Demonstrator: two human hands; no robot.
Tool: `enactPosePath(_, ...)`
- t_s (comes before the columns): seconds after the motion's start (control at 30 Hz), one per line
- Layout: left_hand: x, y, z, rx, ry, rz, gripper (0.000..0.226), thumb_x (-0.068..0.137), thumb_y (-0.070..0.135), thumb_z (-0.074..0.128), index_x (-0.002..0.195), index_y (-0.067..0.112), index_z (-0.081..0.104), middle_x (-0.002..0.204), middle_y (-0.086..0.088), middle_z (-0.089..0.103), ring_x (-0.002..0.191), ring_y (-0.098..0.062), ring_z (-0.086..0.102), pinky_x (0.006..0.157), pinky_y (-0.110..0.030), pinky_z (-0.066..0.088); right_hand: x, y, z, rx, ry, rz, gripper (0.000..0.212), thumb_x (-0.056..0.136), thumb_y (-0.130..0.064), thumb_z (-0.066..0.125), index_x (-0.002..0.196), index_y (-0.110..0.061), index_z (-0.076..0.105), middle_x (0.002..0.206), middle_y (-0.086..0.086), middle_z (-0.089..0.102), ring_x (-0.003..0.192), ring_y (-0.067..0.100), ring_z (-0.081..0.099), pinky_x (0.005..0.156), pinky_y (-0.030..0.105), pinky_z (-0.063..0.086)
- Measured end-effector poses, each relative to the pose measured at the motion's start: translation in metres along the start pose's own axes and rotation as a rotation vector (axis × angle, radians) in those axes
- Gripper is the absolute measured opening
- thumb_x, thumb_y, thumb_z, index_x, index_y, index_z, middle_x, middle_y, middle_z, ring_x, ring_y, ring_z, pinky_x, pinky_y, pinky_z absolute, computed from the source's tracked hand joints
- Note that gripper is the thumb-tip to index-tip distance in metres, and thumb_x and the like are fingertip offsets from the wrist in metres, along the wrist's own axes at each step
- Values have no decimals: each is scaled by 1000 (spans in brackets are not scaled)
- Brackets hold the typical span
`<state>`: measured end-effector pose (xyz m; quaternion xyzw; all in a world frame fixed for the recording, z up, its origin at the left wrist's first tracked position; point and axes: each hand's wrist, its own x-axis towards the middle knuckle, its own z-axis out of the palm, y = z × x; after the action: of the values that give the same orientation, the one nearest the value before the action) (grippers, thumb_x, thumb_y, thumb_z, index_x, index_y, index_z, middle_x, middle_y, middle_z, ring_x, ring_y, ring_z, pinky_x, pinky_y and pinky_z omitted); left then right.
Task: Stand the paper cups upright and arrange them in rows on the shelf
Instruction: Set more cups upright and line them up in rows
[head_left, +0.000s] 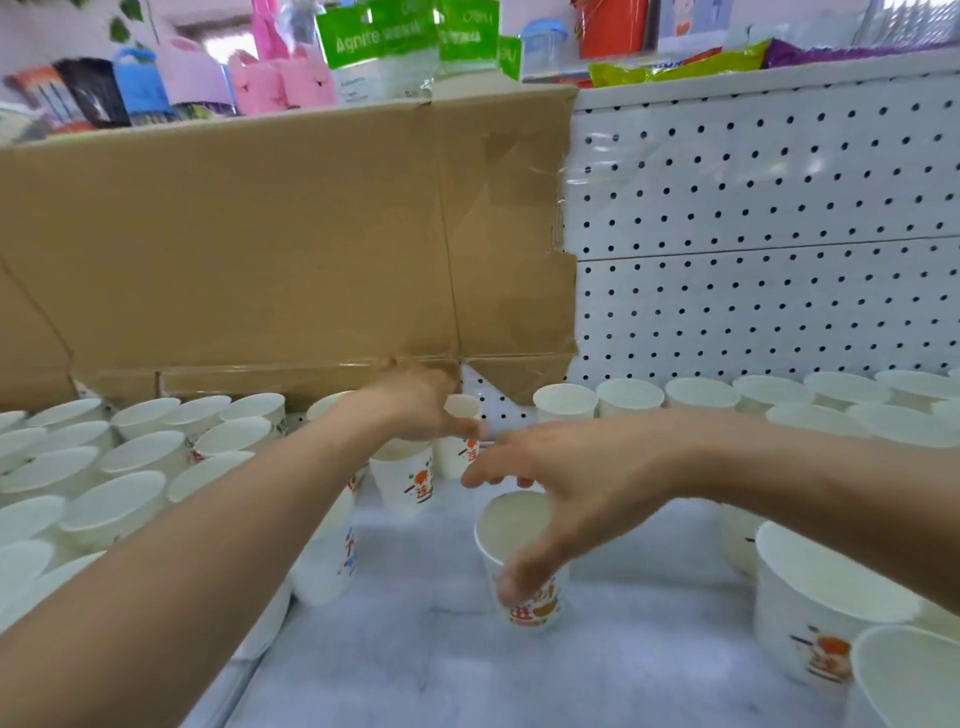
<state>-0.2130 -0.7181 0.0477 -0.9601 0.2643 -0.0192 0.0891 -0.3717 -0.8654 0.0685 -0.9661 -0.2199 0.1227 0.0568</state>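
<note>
Nearest, the left forearm leads to a left hand (421, 410) too blurred to judge; right hand (561, 483) spreads over the upright white orange-printed paper cup (543, 605) directly beneath, thumb touching its near wall.

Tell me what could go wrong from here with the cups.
The right hand spans the middle cup, thumb at its wall; a loose hold could tip it.
The left hand reaches to the back, its forearm low over the packed cup rows; drawing back could topple some.
</note>
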Motion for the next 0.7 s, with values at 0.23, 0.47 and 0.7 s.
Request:
enactPosePath(0.23,-10,21,-1,-333,-2,162,74,70,59,74,132,25,52,121,10,59,107,-13,55,94,-32,44,-7,31,2,-210,100,239,59,73,-66,63,121,-33,54,108,-10,57,98,14,55,83,36,51)
enactPosePath(0.47,-20,47,-7,-505,-47,344,79,71,36,82,139,31,42,128,18,52,113,-6,50,93,-24,41,-12,78,1,-215,190,427,63,75,-73,57,120,-28,59,97,-8,60,87,16,57,70,30,45)
enactPosePath(0.7,-25,45,-4,-542,-50,216,92,64,65,76,142,30,40,136,12,49,115,-11,51,93,-29,41,-27,88,-7,-107,212,448,81,70,-80,55,134,-32,47,126,-7,57,107,17,53,93,36,45)
